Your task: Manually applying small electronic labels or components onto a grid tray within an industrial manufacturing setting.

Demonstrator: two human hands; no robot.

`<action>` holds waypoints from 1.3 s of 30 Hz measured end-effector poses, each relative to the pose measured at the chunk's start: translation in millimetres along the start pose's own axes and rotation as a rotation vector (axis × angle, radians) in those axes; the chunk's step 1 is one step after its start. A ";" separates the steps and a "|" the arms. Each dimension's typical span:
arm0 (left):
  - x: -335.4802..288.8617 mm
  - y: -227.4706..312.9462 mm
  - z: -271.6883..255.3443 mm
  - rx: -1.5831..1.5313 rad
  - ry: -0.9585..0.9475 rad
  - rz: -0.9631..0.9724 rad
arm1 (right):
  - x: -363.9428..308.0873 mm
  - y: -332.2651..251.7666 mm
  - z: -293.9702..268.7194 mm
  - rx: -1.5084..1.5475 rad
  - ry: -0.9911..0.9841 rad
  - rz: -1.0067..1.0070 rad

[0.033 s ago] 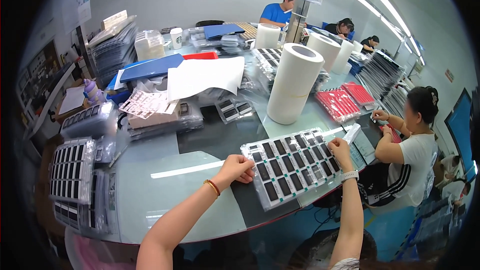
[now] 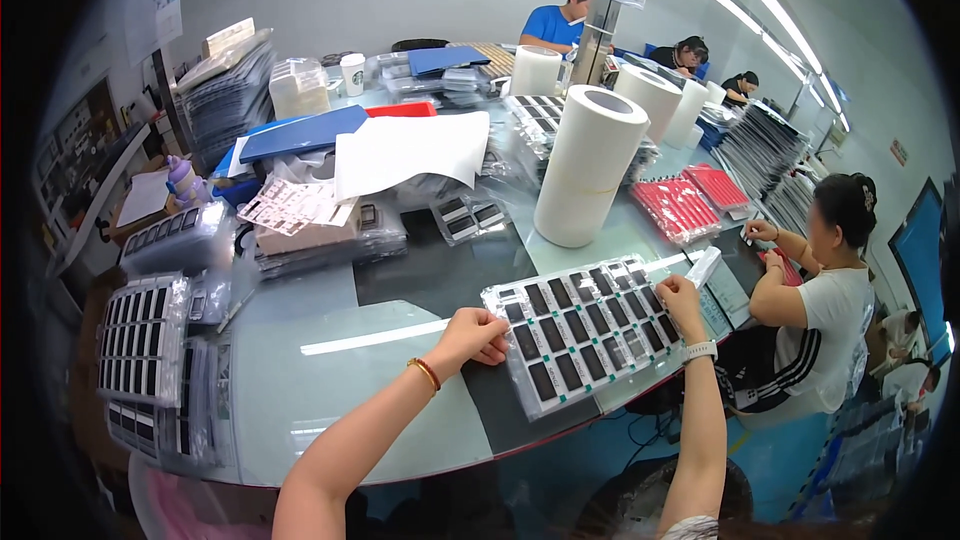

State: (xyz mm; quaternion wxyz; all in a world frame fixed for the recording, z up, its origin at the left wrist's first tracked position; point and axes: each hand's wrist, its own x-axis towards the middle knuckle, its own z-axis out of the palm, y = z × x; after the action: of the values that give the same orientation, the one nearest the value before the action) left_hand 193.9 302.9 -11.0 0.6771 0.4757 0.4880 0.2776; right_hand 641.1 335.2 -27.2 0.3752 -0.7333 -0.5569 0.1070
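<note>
The left hand pinches a tray of dark rectangles at nine o'clock, the right hand at two; white roll beyond, twelve.

ok so the clear flat plastic sheet has this black-and-white grid with little teal flecks, plus there's a tall plain-white cylindrical roll, a solid blue rectangular board and bright red plastic-wrapped packs

Part of the plastic tray is hidden by the right hand; the left arm and a sleeve are cropped by the lower edge.
</note>
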 end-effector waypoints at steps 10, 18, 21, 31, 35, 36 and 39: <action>2.5 -3.3 -4.5 0.029 0.019 0.051 | -3.2 -14.6 6.7 -0.121 0.031 -0.039; -49.3 -28.8 -13.2 0.280 0.187 0.347 | -65.4 -97.4 10.6 -0.246 0.219 -0.523; -104.3 -45.9 -43.3 0.502 0.311 0.540 | -158.7 -201.7 23.8 0.020 0.025 -0.645; -346.6 -42.3 -203.8 1.132 1.052 0.780 | -333.4 -230.1 150.8 -0.123 -0.434 -0.909; -421.0 -62.0 -269.8 1.157 1.206 0.402 | -334.8 -243.8 150.0 -0.187 -0.423 -0.985; -426.2 -70.1 -276.5 1.220 1.205 0.438 | -337.8 -250.1 143.8 -0.199 -0.418 -0.954; -427.2 -76.5 -283.2 1.225 1.232 0.466 | -342.8 -259.2 142.8 -0.221 -0.404 -0.917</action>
State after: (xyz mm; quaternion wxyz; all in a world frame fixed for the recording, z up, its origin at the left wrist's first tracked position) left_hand -232.7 19.7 68.4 -0.1503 0.6071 0.7182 0.3048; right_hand 245.8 114.8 -42.5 0.1887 -0.4134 -0.8907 0.0116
